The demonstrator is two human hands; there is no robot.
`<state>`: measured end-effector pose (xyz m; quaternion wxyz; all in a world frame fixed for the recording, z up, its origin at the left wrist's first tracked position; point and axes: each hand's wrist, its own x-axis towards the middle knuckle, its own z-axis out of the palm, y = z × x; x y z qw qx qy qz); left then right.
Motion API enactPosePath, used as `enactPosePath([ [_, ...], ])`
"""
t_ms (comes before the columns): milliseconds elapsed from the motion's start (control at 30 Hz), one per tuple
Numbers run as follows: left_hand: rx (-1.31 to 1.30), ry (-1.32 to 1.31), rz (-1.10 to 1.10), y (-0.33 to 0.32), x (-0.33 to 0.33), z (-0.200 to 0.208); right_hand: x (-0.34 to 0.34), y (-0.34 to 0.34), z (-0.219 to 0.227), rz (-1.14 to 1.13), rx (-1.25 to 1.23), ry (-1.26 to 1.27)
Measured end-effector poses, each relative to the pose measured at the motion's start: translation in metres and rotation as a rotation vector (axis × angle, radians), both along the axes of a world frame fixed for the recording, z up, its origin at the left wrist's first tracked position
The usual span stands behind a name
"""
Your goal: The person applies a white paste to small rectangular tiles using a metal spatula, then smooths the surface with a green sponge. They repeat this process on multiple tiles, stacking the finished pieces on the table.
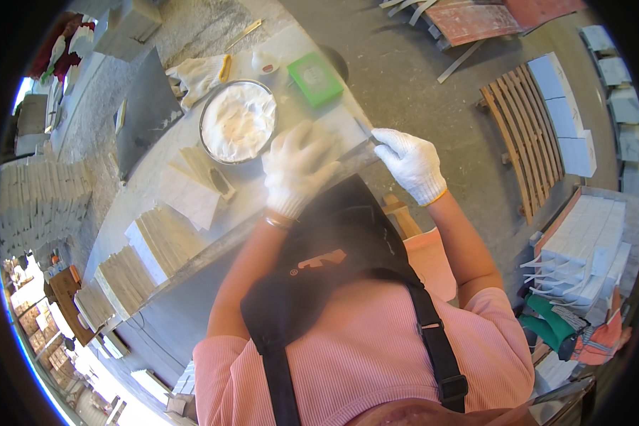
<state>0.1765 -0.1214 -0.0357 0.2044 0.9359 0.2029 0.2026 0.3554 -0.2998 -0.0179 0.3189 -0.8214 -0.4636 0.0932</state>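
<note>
My left hand (298, 170), in a white knitted glove, is blurred over the pale worktable (252, 188). Its thumb and fingers look spread, with nothing visible in them. Beside it sits a round pan (238, 121) of white paste or powder. At the table's right edge, my right hand (410, 165), also gloved, is closed on a thin, flat tool (363, 128), perhaps a scraper; most of it is hidden. A pale flat slab (341, 131) appears to lie between the hands, its outline unclear.
A green box (314, 79), a white container (265, 62) and spare gloves (197, 77) lie beyond the pan. Stone pieces (192, 188) stand at the left. A wooden pallet (522, 138) is on the floor at right; a person (575, 334) is at lower right.
</note>
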Motion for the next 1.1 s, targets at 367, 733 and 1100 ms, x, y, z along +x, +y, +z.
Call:
enactPosePath([
  [367, -0.028, 0.011, 0.009, -0.001, 0.002, 0.002, 0.001, 0.001, -0.007, 0.018, 0.013, -0.003],
  [733, 0.019, -0.001, -0.001, -0.001, 0.001, -0.006, -0.009, 0.01, -0.034, -0.026, 0.073, -0.1],
  [1100, 0.019, 0.187, -0.042, -0.004, 0.01, 0.029, 0.001, 0.005, -0.017, -0.19, -0.085, 0.082],
])
